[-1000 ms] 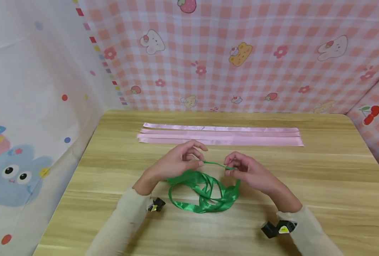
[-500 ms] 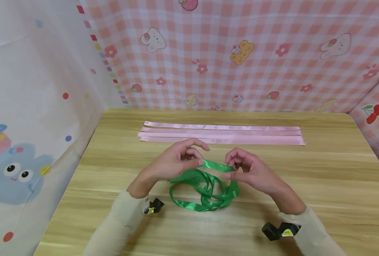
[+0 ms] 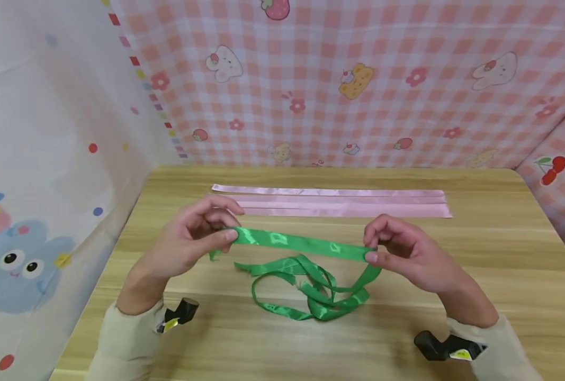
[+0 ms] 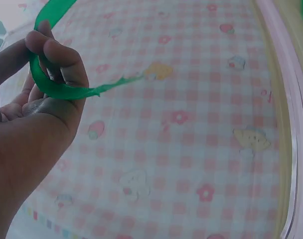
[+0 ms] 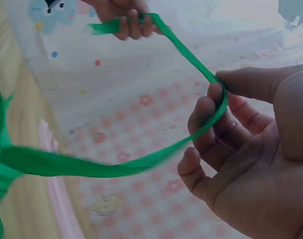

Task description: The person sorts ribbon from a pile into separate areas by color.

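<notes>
A green satin ribbon (image 3: 301, 242) stretches nearly flat between both hands, above the table. My left hand (image 3: 187, 238) pinches it near one end between thumb and fingers; in the left wrist view a frayed tail (image 4: 91, 92) of the ribbon hangs past the palm. My right hand (image 3: 411, 254) pinches the ribbon farther along, thumb against fingertips. From there the ribbon (image 5: 91, 167) runs down to a loose looped heap (image 3: 330, 307) on the table, below and between the hands.
Several pink ribbon strips (image 3: 339, 201) lie side by side across the back of the wooden table (image 3: 282, 349). A pink checked cloth (image 3: 311, 79) hangs behind, and a white printed cloth (image 3: 72, 106) hangs at the left. Small black cameras (image 3: 182, 315) are strapped to both wrists.
My hands have moved apart, the left one to the left and the right one slightly right. The span of green ribbon between them has lengthened and straightened, and the heap has loosened.
</notes>
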Motion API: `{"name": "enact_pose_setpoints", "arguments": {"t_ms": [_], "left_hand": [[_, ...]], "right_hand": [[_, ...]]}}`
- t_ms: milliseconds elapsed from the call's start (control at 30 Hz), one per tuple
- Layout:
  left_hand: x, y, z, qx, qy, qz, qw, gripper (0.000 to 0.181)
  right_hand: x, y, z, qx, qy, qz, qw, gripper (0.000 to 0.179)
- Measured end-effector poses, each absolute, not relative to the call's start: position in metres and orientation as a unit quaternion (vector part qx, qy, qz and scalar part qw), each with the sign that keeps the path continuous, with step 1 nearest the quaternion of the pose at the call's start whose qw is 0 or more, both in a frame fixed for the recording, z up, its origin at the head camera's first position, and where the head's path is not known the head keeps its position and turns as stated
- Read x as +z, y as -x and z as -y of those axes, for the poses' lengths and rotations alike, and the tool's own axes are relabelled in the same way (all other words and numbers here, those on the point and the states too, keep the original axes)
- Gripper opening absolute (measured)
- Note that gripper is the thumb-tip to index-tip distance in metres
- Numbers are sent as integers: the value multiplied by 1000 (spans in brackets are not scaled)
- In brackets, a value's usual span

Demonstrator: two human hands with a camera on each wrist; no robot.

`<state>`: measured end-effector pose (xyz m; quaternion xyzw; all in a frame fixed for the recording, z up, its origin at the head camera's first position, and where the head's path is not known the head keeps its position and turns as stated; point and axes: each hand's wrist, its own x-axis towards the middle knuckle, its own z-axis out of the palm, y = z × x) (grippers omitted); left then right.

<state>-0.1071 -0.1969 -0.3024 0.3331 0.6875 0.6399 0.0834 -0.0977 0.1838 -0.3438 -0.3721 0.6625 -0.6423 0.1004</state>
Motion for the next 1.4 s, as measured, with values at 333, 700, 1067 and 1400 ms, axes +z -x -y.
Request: {"name": "enact_pose_setpoints", "arguments": {"t_ms": [333, 700, 1067, 1400], "left_hand": [[-304, 104, 244, 639, -287, -711, 63, 34], [-323, 113, 274, 599, -247, -757, 80, 29], [-377, 125, 295, 571, -148, -796, 137, 23], [-401, 125, 300, 573, -118, -797, 146, 27]], "right_hand": [[-339, 100, -222, -669, 417, -610, 79, 34], [-356, 99, -276, -683, 366, -626, 87, 38], [-389, 99, -329, -618, 256, -738, 91, 29], [-416, 96, -348, -561, 168, -804, 103, 12]]}}
